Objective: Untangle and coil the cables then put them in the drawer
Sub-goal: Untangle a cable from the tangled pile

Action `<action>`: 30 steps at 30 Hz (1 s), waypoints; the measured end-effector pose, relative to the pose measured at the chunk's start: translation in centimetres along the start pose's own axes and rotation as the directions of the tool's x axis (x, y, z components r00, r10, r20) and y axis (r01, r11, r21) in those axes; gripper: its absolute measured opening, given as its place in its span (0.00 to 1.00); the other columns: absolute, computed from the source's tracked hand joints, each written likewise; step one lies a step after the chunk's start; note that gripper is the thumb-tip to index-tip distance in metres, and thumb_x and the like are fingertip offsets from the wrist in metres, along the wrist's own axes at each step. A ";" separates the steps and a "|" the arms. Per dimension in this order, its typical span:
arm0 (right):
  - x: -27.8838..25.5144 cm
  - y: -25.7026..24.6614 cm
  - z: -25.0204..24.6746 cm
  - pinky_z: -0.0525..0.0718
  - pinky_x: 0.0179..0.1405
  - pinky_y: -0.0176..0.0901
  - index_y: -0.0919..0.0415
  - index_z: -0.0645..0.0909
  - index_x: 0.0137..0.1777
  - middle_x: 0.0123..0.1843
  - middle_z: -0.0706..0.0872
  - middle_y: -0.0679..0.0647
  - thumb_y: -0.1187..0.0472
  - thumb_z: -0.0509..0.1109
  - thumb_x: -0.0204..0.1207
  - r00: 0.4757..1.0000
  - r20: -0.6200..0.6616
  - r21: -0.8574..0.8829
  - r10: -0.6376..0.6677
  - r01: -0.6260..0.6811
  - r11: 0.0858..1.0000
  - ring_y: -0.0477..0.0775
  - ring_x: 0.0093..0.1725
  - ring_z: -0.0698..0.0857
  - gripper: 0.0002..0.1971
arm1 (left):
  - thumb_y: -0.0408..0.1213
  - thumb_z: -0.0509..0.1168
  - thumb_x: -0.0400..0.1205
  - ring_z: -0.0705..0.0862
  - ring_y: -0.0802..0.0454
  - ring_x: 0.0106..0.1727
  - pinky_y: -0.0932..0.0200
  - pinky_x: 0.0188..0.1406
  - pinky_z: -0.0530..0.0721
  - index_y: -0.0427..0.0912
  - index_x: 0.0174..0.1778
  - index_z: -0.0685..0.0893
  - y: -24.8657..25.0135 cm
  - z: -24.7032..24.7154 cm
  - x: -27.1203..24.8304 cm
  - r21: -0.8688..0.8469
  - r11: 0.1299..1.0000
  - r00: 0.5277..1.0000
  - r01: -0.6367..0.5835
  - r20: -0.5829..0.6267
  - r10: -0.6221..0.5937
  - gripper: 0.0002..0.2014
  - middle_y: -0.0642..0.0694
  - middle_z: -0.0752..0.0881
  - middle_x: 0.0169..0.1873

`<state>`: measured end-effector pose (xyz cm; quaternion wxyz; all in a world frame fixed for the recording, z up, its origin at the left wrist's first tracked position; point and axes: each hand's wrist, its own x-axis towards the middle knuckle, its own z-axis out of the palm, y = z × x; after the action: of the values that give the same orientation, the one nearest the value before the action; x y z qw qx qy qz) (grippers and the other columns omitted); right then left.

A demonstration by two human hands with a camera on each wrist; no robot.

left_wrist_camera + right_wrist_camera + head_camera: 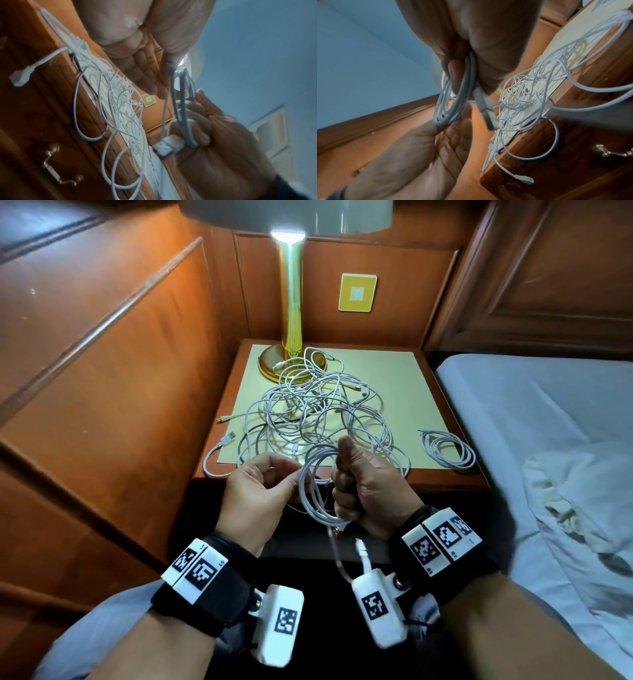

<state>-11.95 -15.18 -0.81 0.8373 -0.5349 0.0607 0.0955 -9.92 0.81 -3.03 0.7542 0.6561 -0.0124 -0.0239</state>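
Black wristbands (pixel 205 590), white coded tags (pixel 440 539)

cable tangle (pixel 315 409) covering nightstand (pixel 442 479) centre, lamp (pixel 291 302) behind, bare top right

Wristband (pixel 197 568) codes only; lettering perhaps illegible.

Warm glow from the lit lamp (pixel 291 285), glare under its shade, dim bowed edges, blurred wrist views.
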 end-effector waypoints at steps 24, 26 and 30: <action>0.7 1.5 0.8 0.70 0.18 0.41 0.43 0.79 0.32 0.19 0.68 0.50 0.44 0.59 0.82 0.966 -0.052 -0.385 -0.254 0.215 0.898 0.50 0.15 0.67 0.17 | 0.19 0.72 0.75 0.84 0.55 0.36 0.63 0.42 0.84 0.37 0.50 0.81 0.1 0.9 -1.0 -0.052 0.983 0.950 0.175 0.271 -0.155 0.13 0.50 0.85 0.31; 0.9 1.7 0.7 0.70 0.17 0.42 0.46 0.76 0.36 0.19 0.69 0.52 0.47 0.58 0.86 0.961 -0.054 -0.422 -0.272 0.225 0.878 0.51 0.15 0.68 0.16 | 0.17 0.72 0.76 0.79 0.56 0.36 0.63 0.42 0.82 0.40 0.46 0.80 -0.3 0.7 -0.8 0.094 0.991 0.977 0.092 0.181 -0.108 0.14 0.52 0.81 0.31; 0.9 1.6 0.8 0.71 0.19 0.42 0.44 0.76 0.36 0.20 0.70 0.50 0.41 0.58 0.81 0.953 -0.050 -0.438 -0.300 0.249 0.864 0.53 0.17 0.70 0.15 | 0.22 0.73 0.77 0.82 0.57 0.36 0.61 0.37 0.85 0.43 0.51 0.79 -0.3 0.7 -0.7 0.179 0.984 0.992 0.019 0.119 -0.041 0.15 0.49 0.83 0.37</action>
<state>-11.41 -13.71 -2.07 0.7001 -0.7125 0.0100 -0.0451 -10.68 0.10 -3.25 0.6903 0.7180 -0.0506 -0.0742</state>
